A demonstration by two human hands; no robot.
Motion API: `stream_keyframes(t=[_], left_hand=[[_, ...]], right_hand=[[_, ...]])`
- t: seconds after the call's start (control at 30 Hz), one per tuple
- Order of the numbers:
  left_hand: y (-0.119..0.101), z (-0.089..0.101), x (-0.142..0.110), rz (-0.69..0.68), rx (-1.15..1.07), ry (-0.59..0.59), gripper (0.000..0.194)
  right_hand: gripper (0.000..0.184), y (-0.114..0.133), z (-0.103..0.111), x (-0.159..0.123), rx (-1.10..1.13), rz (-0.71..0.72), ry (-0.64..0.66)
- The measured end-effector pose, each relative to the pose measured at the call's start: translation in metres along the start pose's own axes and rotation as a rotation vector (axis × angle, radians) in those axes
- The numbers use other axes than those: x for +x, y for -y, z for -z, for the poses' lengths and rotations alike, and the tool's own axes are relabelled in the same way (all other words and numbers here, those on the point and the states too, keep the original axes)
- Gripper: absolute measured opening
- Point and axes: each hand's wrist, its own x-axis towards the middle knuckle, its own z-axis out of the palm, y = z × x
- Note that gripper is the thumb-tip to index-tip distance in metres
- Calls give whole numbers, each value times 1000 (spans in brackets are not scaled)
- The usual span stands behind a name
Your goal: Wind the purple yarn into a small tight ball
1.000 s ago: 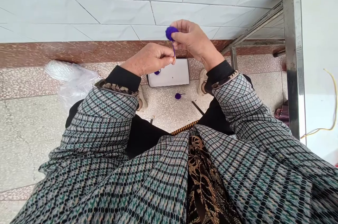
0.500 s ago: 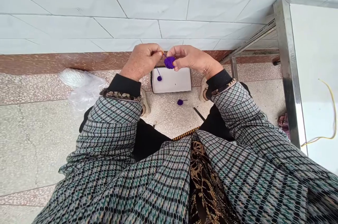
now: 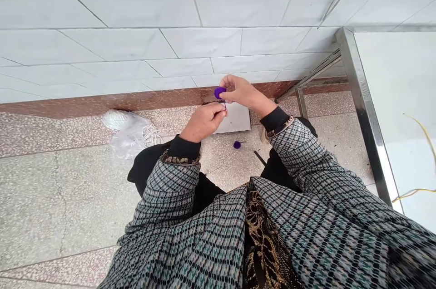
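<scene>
And there's the right hand [image 3: 243, 91] pinching a purple yarn pompom [image 3: 220, 93] in its fingertips, the left hand [image 3: 203, 122] pinching the thin purple strand [image 3: 225, 105] below it! Under the hands, a white box [image 3: 235, 119] and a second pompom [image 3: 237, 144] on the speckled floor [image 3: 68, 198]; off left, a plastic bag [image 3: 127, 132].

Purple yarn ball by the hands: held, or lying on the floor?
Held: the purple yarn ball is pinched in the right hand, clear of the floor, with its strand running down to the left hand.
</scene>
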Motion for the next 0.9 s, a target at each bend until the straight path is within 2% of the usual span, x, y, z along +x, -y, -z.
stream_keyframes(t=[0.13, 0.23, 0.3, 0.37, 0.43, 0.5, 0.57, 0.63, 0.7, 0.77, 0.83, 0.9], left_hand=[[-1, 20, -1, 8, 42, -117, 22], [2, 38, 8, 65, 24, -139, 18], [3, 46, 16, 99, -24, -113, 19], [0, 49, 25, 95, -97, -54, 23], [-7, 48, 31, 61, -159, 36, 27], [-17, 46, 32, 11, -165, 133, 31], [-28, 47, 31, -42, -115, 190, 32], [-34, 49, 26, -70, -52, 184, 31], [-33, 54, 23, -63, -16, 125, 31], [-24, 58, 21, -26, -9, 49, 30], [-11, 60, 22, 37, -12, -23, 26], [0, 59, 24, 105, -22, -71, 23]], right_hand=[[31, -4, 8, 3, -141, -100, 264], [25, -6, 21, 4, 65, 4, 482], [31, -5, 29, 3, 287, 118, 520], [50, 0, 36, 2, 459, 212, 444], [59, 7, 38, 2, 535, 263, 266], [53, 12, 35, 4, 540, 283, 61], [38, 14, 30, 8, 476, 274, -94], [26, 13, 25, 10, 304, 224, -134], [25, 9, 22, 8, 58, 136, -7], [27, 6, 23, 3, -92, 55, 244], [28, 3, 26, -2, -38, 39, 463], [25, 1, 30, -4, 168, 79, 526]])
